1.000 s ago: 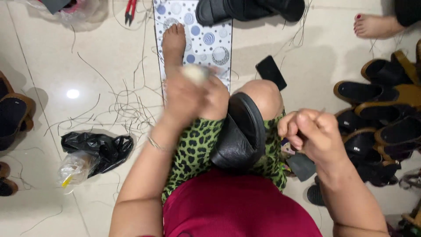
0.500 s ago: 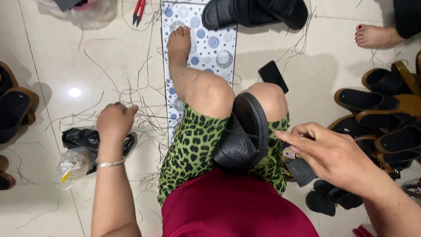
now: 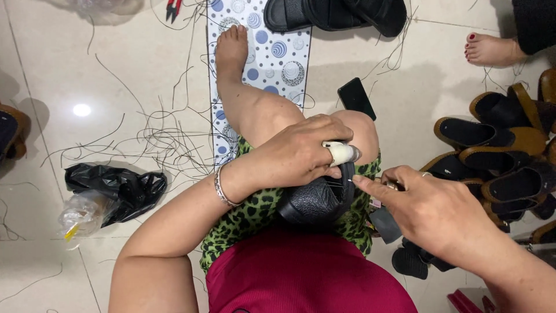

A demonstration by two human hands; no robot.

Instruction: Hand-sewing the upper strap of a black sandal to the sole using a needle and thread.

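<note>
A black sandal (image 3: 315, 200) lies on my lap, over green leopard-print shorts. My left hand (image 3: 301, 152) rests on top of it and grips its upper edge, with a white guard (image 3: 341, 153) on one finger. My right hand (image 3: 431, 208) sits at the sandal's right side, its forefinger and thumb pinched at the edge where thin stitching threads show. Whether a needle is between those fingers is too small to tell. My bare leg stretches out over a dotted mat (image 3: 278, 52).
Sandals are piled at the right (image 3: 492, 150), and a black pair (image 3: 336, 14) lies at the mat's far end. A black phone (image 3: 356, 98) rests by my knee. Loose threads (image 3: 162, 139), black and clear bags (image 3: 113, 188) and red clippers (image 3: 172, 8) lie left. Another person's foot (image 3: 492, 51) is top right.
My left hand has come back from the bags on the floor at the left and now grips the sandal on my lap. My right hand has moved in against the sandal's edge.
</note>
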